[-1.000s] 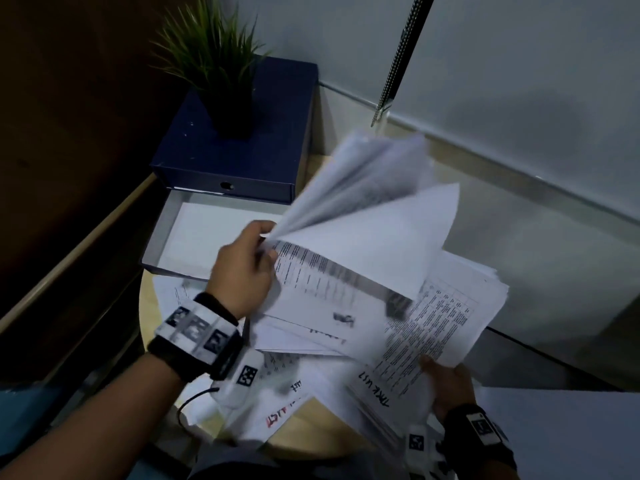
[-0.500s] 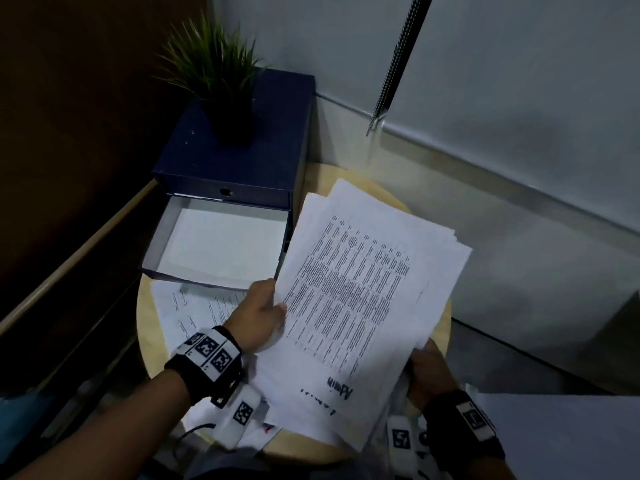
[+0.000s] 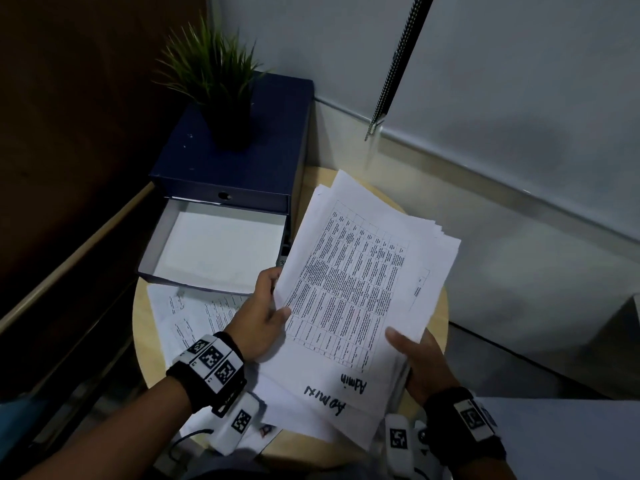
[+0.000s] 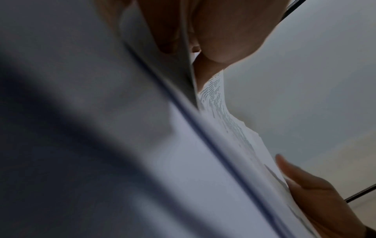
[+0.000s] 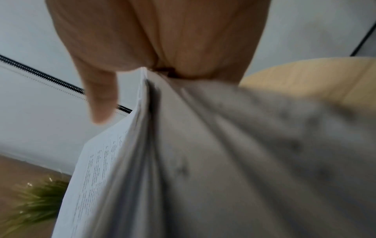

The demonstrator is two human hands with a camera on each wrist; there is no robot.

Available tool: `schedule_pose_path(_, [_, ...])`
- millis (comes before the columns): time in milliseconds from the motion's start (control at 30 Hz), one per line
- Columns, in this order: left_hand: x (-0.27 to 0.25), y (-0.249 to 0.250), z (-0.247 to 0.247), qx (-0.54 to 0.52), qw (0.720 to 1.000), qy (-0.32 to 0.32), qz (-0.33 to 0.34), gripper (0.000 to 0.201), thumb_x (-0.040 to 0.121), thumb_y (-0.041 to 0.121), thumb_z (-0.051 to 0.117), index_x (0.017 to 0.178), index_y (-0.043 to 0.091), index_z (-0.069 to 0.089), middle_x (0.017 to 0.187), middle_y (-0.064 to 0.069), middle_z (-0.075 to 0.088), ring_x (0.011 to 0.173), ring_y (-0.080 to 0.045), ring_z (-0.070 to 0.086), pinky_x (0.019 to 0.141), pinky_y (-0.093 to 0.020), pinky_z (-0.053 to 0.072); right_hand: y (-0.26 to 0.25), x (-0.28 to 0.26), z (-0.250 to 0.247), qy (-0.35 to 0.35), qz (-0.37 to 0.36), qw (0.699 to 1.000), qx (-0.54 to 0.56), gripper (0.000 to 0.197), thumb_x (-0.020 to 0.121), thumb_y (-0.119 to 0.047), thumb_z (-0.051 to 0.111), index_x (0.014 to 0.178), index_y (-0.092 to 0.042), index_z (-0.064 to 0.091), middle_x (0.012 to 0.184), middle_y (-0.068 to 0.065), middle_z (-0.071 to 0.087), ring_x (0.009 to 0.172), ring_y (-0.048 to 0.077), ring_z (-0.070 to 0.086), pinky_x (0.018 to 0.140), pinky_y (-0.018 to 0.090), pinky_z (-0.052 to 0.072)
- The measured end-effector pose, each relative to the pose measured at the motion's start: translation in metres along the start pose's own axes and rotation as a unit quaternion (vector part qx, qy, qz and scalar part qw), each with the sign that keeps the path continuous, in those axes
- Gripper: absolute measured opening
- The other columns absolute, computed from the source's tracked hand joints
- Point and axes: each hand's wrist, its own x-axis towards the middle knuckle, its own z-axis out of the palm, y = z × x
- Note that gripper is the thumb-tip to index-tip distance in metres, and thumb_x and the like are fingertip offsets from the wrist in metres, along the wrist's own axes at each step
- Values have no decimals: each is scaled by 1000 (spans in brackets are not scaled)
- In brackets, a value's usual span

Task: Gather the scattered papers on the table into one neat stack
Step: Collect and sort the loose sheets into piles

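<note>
A loose stack of printed papers (image 3: 360, 292) is held tilted above the round wooden table (image 3: 434, 317), top sheet showing a table of text and handwritten words near me. My left hand (image 3: 266, 318) grips its left edge, thumb on top. My right hand (image 3: 415, 358) grips the lower right edge, thumb on top and fingers beneath. The left wrist view shows the stack (image 4: 223, 145) edge-on between both hands. In the right wrist view the sheets (image 5: 142, 161) fan out below my palm. More loose papers (image 3: 187, 317) lie flat on the table under my left wrist.
A dark blue drawer box (image 3: 242, 157) stands at the table's back left, its lower drawer (image 3: 214, 251) pulled open with white paper inside. A potted plant (image 3: 214, 84) sits on the box. A blind cord (image 3: 391, 74) hangs by the wall.
The flapping sheets in my left hand came down onto the pile. Both hands now hold the gathered stack together, lifted off the table and more squared.
</note>
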Motion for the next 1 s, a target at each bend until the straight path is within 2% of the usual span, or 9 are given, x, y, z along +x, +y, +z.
schedule_pose_path(167, [-1,5,2,0,998,-58,1,83,89,-5,55,150,31,12,134,22,49,120,15,48,96,-7,41,3,1,-3,21,1,998,-54,69,71,-9,79,135,-8,53,127,15,67,116,36,64,94,49,55])
schedule_pose_path(233, [-3,4,7,-18,997,-69,9,88,85,-4,52,152,30,7,142,14,46,125,3,50,102,-25,47,8,3,-3,49,-4,997,-65,55,78,3,70,130,-9,57,119,13,71,109,35,67,84,43,60])
schedule_pose_path(300, [-5,2,14,7,996,-84,5,90,84,1,53,149,37,2,145,-7,44,113,-22,61,89,-44,57,12,4,-4,57,-11,995,-77,51,80,8,65,127,-11,58,115,10,73,105,32,70,79,38,61])
schedule_pose_path(400, [-7,-11,25,106,986,-131,1,83,91,17,55,149,33,-3,146,-11,39,111,-23,59,93,-36,54,18,4,-8,50,-10,994,-97,67,65,-16,85,126,-8,59,115,9,73,103,30,71,79,38,61])
schedule_pose_path(500, [-5,-38,23,127,978,-132,-95,61,95,29,51,149,19,25,145,-2,47,121,-18,55,101,-31,45,30,2,-25,75,1,987,-139,95,41,-46,96,121,-6,64,112,10,74,100,30,72,75,36,61])
schedule_pose_path(633, [-7,-83,-6,200,946,-29,-255,25,95,15,47,109,7,66,119,-8,67,91,-24,67,73,-26,51,60,10,-53,120,32,977,-174,31,84,-1,72,114,-7,68,106,13,75,99,36,71,83,50,58])
schedule_pose_path(833, [-13,-178,-48,260,832,39,-488,57,63,37,77,107,5,59,116,-15,60,99,-35,63,80,-39,56,105,32,-79,166,117,951,-233,19,89,4,65,104,-7,66,94,17,69,88,34,63,78,42,50])
schedule_pose_path(900, [-12,-198,-47,259,829,45,-494,57,69,34,73,111,1,54,116,-18,58,100,-37,62,79,-38,55,117,41,-84,188,151,926,-292,6,88,-2,66,85,-6,63,80,16,63,77,28,56,69,38,45])
schedule_pose_path(1000, [-11,-187,-33,272,840,50,-467,53,82,27,63,129,5,54,122,-14,63,99,-33,65,83,-36,55,125,53,-85,177,186,877,-406,29,87,-3,63,65,-12,47,63,9,46,67,21,42,63,39,38])
